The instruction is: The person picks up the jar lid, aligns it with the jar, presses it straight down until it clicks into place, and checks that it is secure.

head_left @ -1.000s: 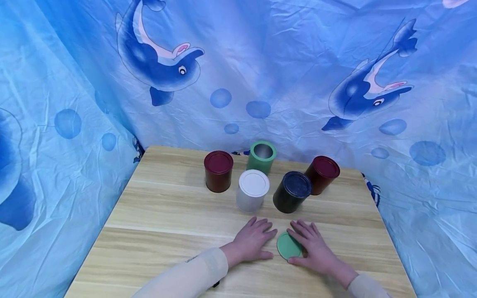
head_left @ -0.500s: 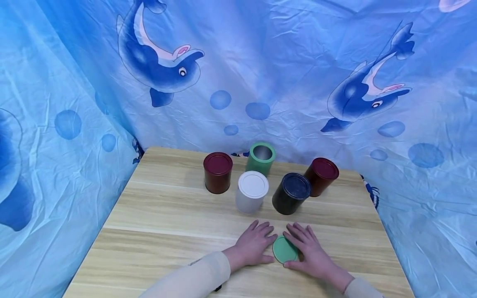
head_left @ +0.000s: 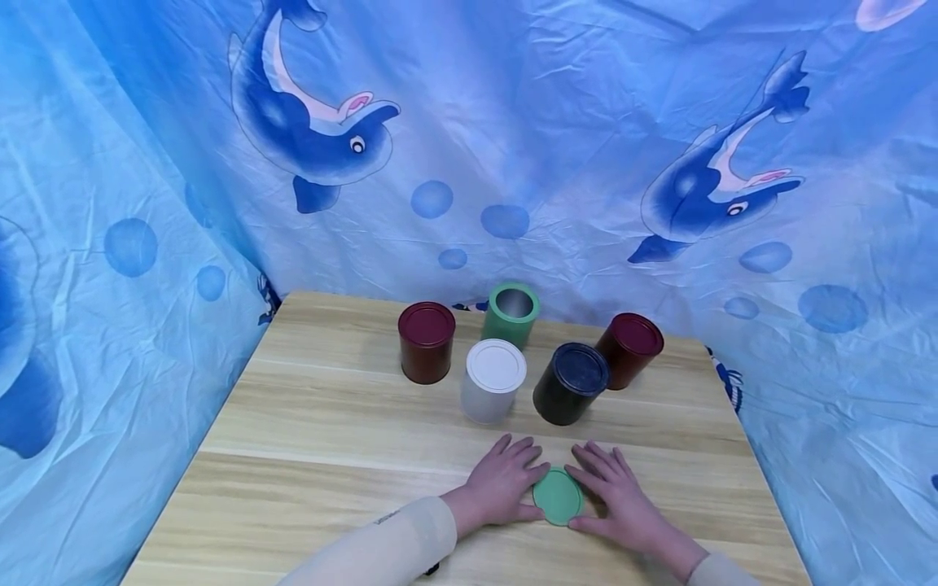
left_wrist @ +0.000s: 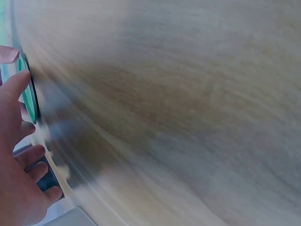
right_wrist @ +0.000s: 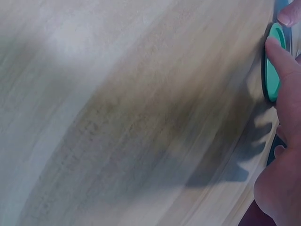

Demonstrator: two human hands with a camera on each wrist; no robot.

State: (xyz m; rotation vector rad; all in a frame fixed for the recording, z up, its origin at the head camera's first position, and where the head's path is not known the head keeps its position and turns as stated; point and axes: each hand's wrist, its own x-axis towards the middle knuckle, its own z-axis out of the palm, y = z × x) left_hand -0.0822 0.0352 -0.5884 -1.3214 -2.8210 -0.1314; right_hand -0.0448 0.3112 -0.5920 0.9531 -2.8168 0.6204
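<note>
A round green lid [head_left: 558, 496] lies on the wooden table between both hands. My left hand [head_left: 501, 487] touches the lid's left edge with thumb and index finger, the other fingers spread on the table. On the opposite side, my right hand [head_left: 615, 503] has its thumb and index finger at the lid's right edge, its fingers also spread. In the left wrist view the lid [left_wrist: 29, 92] shows edge-on beside the thumb; in the right wrist view the thumb rests at the lid's [right_wrist: 273, 70] rim. Behind them stands an open-topped green canister [head_left: 510, 317].
A white canister [head_left: 493, 382] and a black canister [head_left: 570, 387] stand just beyond the hands. Dark red canisters stand at left [head_left: 427, 346] and right [head_left: 630, 352]. All four have lids on. A blue dolphin-print curtain [head_left: 469, 146] encloses the table [head_left: 308, 456].
The green lid has slid slightly left and nearer, into the gap between the hands. The left fingers have come to its edge, and the right hand has drawn back off its top to the rim.
</note>
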